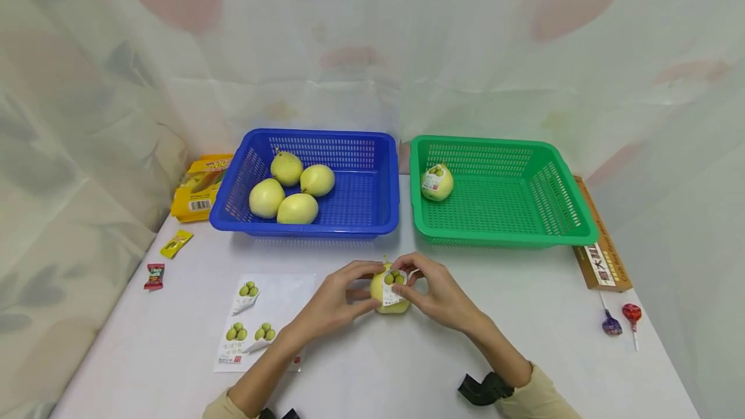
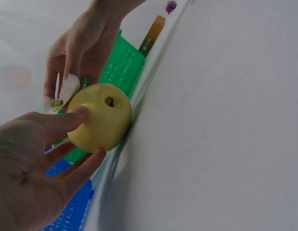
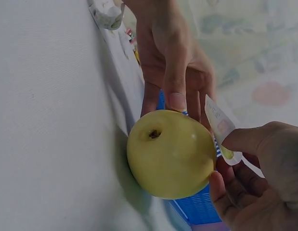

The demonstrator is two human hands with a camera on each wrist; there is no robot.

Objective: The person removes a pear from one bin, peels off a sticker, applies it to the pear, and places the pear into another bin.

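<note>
My left hand holds a pale yellow-green pear at the front middle of the table, thumb and fingers round its side. In the left wrist view the hollow at one end of the pear shows. With my right hand I pinch a white sticker printed with green fruit and writing. It lies over the side of the pear in the head view. The right wrist view shows the sticker curved and standing partly off the skin, between thumb and fingers.
A sticker sheet lies at front left. Behind stand a blue basket with several pears and a green basket holding one stickered pear. Yellow snack bag and small sweets are at left; a brown box and two lollipops at right.
</note>
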